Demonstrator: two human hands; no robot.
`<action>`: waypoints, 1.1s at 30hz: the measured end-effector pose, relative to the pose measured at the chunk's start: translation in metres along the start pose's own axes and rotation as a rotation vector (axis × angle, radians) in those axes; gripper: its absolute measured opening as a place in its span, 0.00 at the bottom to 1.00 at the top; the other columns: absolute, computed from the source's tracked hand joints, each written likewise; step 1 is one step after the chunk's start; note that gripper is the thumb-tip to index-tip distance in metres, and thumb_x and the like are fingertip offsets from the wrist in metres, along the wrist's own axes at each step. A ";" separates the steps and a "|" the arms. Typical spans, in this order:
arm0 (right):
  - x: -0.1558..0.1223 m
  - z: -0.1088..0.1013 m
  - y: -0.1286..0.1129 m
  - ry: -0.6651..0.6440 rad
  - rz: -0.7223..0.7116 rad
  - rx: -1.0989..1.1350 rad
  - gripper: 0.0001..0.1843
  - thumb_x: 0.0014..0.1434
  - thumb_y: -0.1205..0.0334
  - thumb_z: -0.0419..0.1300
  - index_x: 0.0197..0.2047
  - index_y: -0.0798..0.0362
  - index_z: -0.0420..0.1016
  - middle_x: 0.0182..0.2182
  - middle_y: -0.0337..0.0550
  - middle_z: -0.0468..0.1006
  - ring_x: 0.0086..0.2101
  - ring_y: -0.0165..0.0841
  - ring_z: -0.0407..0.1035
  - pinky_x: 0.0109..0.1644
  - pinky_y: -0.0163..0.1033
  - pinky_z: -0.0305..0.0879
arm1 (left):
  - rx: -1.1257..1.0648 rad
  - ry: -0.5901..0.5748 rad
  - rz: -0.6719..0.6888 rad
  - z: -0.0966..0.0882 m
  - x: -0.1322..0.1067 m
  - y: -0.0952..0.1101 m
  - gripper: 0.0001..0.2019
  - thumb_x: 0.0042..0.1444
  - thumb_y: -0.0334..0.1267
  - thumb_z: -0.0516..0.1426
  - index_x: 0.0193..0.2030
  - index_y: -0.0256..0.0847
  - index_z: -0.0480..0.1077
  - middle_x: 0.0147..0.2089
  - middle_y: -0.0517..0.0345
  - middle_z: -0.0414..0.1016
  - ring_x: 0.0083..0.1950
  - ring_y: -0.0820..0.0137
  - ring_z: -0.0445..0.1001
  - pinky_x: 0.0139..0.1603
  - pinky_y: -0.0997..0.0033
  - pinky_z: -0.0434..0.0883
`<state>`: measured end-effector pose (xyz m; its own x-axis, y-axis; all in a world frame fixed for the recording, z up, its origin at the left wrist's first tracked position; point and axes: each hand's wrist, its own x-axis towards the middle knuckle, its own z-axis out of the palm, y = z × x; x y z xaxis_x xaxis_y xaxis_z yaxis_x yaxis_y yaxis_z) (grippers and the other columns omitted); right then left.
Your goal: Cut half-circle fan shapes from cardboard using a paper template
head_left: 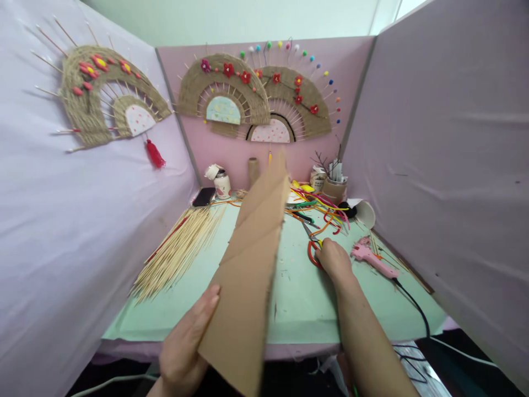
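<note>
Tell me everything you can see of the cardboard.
The cardboard is a long, plain brown strip with slanting creases across its upper part and a slightly rough right edge; its far end is blurred. It is held up over the table, slanting away from the person, its near end past the table's front edge. The left hand grips its lower left edge.

Passage lies between the sticks [176, 256] and the cardboard [248, 270] blocking the middle.
</note>
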<state>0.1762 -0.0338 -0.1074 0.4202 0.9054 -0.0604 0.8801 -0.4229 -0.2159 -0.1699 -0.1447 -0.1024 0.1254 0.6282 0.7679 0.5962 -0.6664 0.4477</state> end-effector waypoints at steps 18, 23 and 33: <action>0.002 -0.007 0.016 -0.039 0.020 -0.026 0.15 0.60 0.63 0.53 0.47 0.59 0.73 0.42 0.60 0.79 0.44 0.45 0.73 0.37 0.39 0.59 | 0.227 -0.607 0.502 0.022 0.011 -0.001 0.27 0.62 0.25 0.44 0.68 0.36 0.54 0.60 0.45 0.71 0.64 0.62 0.65 0.62 0.58 0.67; 0.004 -0.002 0.016 -0.018 0.032 -0.033 0.14 0.60 0.61 0.54 0.46 0.59 0.73 0.41 0.59 0.79 0.44 0.46 0.73 0.37 0.39 0.59 | 0.314 -0.672 0.525 0.024 0.007 0.000 0.27 0.59 0.24 0.45 0.65 0.37 0.59 0.57 0.47 0.74 0.59 0.62 0.71 0.60 0.59 0.69; 0.005 0.001 0.017 -0.016 0.021 -0.027 0.13 0.61 0.61 0.54 0.46 0.59 0.71 0.41 0.59 0.78 0.45 0.46 0.73 0.38 0.40 0.60 | 0.420 -0.773 0.474 0.041 0.023 -0.001 0.23 0.58 0.22 0.46 0.60 0.33 0.64 0.58 0.44 0.73 0.58 0.62 0.71 0.58 0.61 0.69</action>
<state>0.1935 -0.0366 -0.1124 0.4349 0.8969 -0.0806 0.8770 -0.4422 -0.1879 -0.1354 -0.1131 -0.1045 0.8154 0.5225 0.2495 0.5643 -0.8134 -0.1410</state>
